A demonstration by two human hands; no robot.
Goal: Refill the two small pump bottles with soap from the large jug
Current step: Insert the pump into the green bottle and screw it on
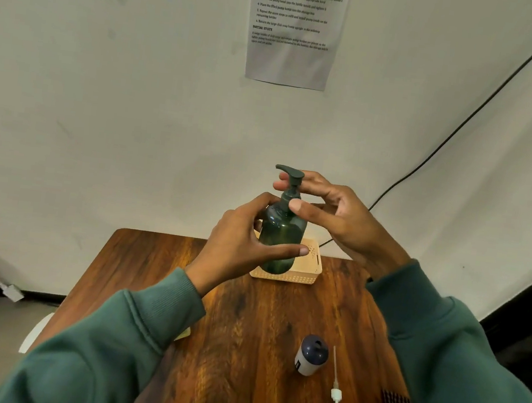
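On a wooden table (242, 332), a white pump (337, 391) lies loose beside a small white bottle (309, 357) with a dark cap. Above them, the left hand (239, 241) wraps the green bottle (282, 233), held upright in the air, while the right hand (330, 209) pinches its pump collar (fingers curled, thumb forward). A cream basket (312, 267) sits behind, at the table's far edge. A printed sheet (294, 27) hangs on the pale wall, and a black cable (469, 115) crosses it.

— Read anything on the wall sheet (292, 27)?
— Made out headings "TASK GOAL" and "INITIAL STATE"; numbered steps too blurred.
— On the white bottle's label (297, 366)?
— Too small to read.
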